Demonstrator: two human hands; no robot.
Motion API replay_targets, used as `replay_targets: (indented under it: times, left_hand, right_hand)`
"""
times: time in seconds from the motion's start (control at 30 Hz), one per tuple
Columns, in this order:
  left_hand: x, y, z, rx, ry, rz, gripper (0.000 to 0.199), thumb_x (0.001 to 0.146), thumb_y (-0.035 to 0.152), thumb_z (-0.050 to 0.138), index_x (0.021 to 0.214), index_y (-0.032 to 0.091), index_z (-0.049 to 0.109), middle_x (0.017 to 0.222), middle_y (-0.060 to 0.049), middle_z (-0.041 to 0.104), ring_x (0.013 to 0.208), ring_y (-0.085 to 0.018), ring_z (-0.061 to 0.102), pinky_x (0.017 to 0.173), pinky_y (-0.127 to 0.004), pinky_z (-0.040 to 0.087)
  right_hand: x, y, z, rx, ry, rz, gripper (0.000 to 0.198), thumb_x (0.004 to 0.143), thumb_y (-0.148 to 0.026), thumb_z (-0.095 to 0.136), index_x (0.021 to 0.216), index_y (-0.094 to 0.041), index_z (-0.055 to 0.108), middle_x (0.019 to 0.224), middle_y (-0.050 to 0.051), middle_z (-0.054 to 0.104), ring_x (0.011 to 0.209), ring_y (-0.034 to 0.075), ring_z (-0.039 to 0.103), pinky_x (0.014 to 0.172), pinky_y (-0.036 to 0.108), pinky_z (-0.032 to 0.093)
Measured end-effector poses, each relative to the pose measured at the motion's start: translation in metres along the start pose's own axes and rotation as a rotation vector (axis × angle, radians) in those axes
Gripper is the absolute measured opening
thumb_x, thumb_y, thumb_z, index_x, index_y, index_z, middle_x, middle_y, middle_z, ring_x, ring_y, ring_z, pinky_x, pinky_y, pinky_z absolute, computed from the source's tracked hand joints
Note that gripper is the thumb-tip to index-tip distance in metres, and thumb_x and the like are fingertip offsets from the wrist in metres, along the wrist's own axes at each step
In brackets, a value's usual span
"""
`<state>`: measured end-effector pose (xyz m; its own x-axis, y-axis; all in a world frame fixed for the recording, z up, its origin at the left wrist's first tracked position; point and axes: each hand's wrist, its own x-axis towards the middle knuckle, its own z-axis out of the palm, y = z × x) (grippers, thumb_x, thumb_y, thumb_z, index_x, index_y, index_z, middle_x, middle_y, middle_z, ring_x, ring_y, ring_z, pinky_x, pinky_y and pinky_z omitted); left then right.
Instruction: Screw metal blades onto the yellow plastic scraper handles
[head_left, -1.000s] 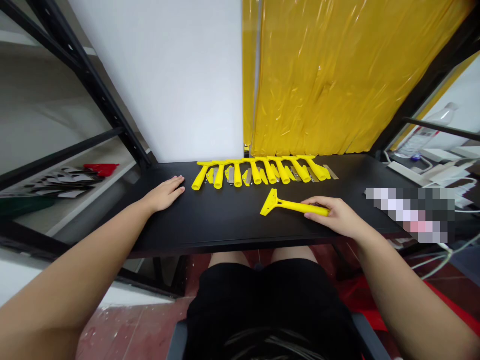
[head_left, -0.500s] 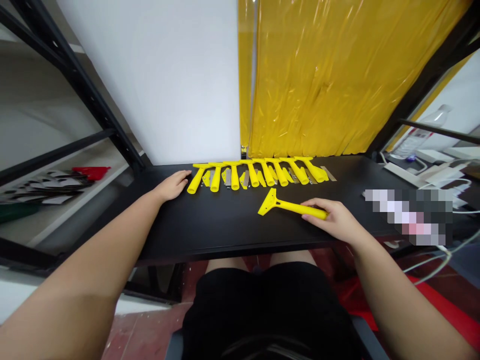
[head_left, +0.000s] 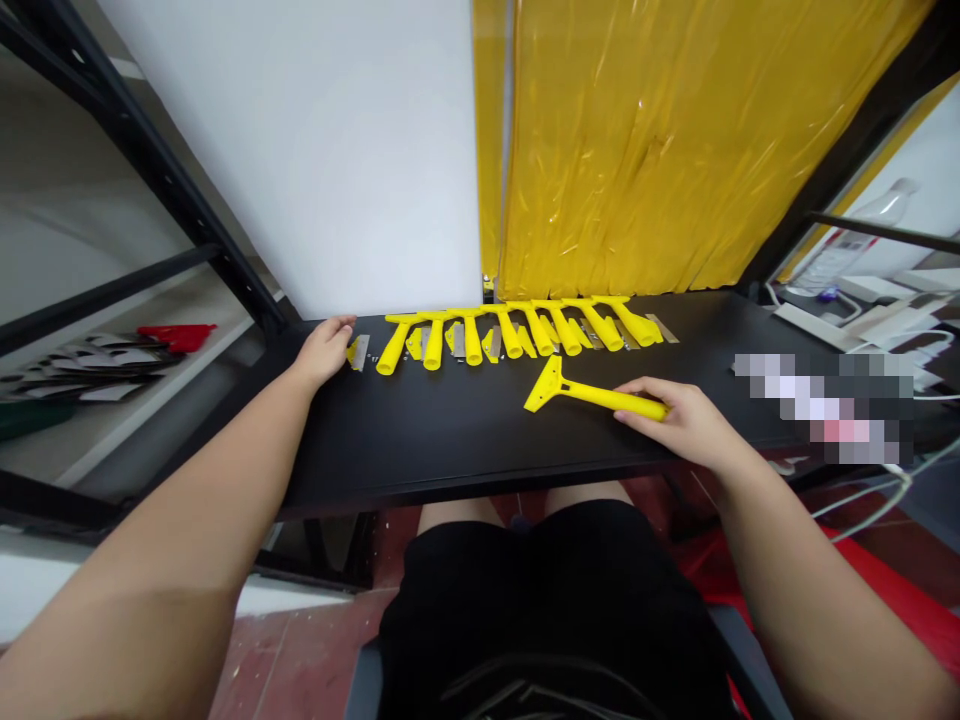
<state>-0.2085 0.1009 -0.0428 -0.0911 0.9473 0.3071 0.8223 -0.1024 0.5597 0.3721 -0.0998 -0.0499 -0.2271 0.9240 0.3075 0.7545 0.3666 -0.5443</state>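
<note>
The right hand (head_left: 686,420) lies on the black counter (head_left: 450,440) near its right side, and its fingers are closed loosely over the handle of a yellow scraper (head_left: 592,393), which lies flat with its blade end pointing left. The left hand (head_left: 324,348) is at the far left of the counter, its fingers open and touching a small metal blade (head_left: 358,351). Just to the right of this blade is a row of yellow scrapers (head_left: 517,332) along the far edge.
</note>
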Motion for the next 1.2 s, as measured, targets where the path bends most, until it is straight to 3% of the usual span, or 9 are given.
replay_targets:
  times: [0.27,0.43,0.67,0.83,0.97,1.07,1.2]
  left_hand:
    - [0.008,0.006,-0.007,0.139,-0.048,-0.048,0.052,0.090,0.040,0.052,0.131,0.014,0.071,0.144,-0.018,0.069,0.142,-0.039,0.059,0.125,-0.055,0.041]
    - [0.004,0.010,-0.010,0.205,-0.094,-0.102,0.060,0.086,0.042,0.060,0.135,0.010,0.068,0.136,-0.023,0.072,0.134,-0.045,0.063,0.116,-0.060,0.048]
    - [-0.016,0.021,-0.010,0.218,-0.106,-0.146,0.059,0.091,0.040,0.057,0.141,0.012,0.065,0.136,-0.020,0.072,0.129,-0.039,0.068,0.113,-0.050,0.051]
    - [-0.025,0.013,-0.008,0.075,-0.038,-0.143,0.050,0.095,0.036,0.057,0.138,0.013,0.064,0.129,-0.014,0.073,0.122,-0.032,0.068,0.114,-0.046,0.051]
    - [-0.028,0.008,-0.013,-0.036,-0.016,-0.184,0.050,0.098,0.034,0.053,0.142,0.010,0.057,0.125,-0.011,0.070,0.102,-0.022,0.069,0.101,-0.038,0.058]
    - [-0.031,0.011,-0.015,-0.019,-0.015,-0.189,0.047,0.096,0.032,0.054,0.138,0.010,0.058,0.115,-0.007,0.069,0.097,-0.019,0.066,0.098,-0.033,0.058]
    - [-0.037,0.017,-0.016,0.019,-0.017,-0.198,0.039,0.092,0.029,0.056,0.127,0.014,0.063,0.105,-0.003,0.066,0.093,-0.017,0.061,0.091,-0.030,0.055]
  right_hand:
    - [-0.002,-0.003,0.000,-0.012,0.029,0.022,0.041,0.094,-0.058,0.073,0.116,-0.023,0.077,0.115,0.009,0.081,0.096,0.029,0.076,0.088,0.040,0.057]
    - [-0.002,-0.002,0.000,-0.009,0.023,0.015,0.040,0.095,-0.057,0.072,0.117,-0.023,0.077,0.116,0.009,0.081,0.098,0.029,0.076,0.089,0.040,0.057]
    - [-0.001,-0.005,-0.001,-0.013,0.000,-0.005,0.036,0.097,-0.056,0.070,0.115,-0.025,0.076,0.111,0.009,0.081,0.090,0.028,0.075,0.080,0.038,0.055]
    - [0.001,-0.007,-0.001,-0.043,-0.020,-0.030,0.030,0.099,-0.053,0.066,0.114,-0.028,0.072,0.106,0.007,0.080,0.084,0.026,0.073,0.076,0.037,0.054]
    - [0.001,-0.005,-0.001,-0.036,-0.033,-0.030,0.031,0.097,-0.050,0.067,0.119,-0.029,0.067,0.110,0.008,0.080,0.087,0.028,0.075,0.075,0.039,0.055]
    - [0.002,-0.002,-0.001,-0.010,-0.027,-0.038,0.034,0.096,-0.050,0.068,0.122,-0.029,0.062,0.114,0.008,0.079,0.091,0.030,0.076,0.077,0.041,0.056]
    - [0.002,0.000,-0.001,0.018,-0.058,-0.029,0.029,0.096,-0.050,0.066,0.118,-0.031,0.061,0.109,0.008,0.079,0.077,0.029,0.074,0.069,0.042,0.054]
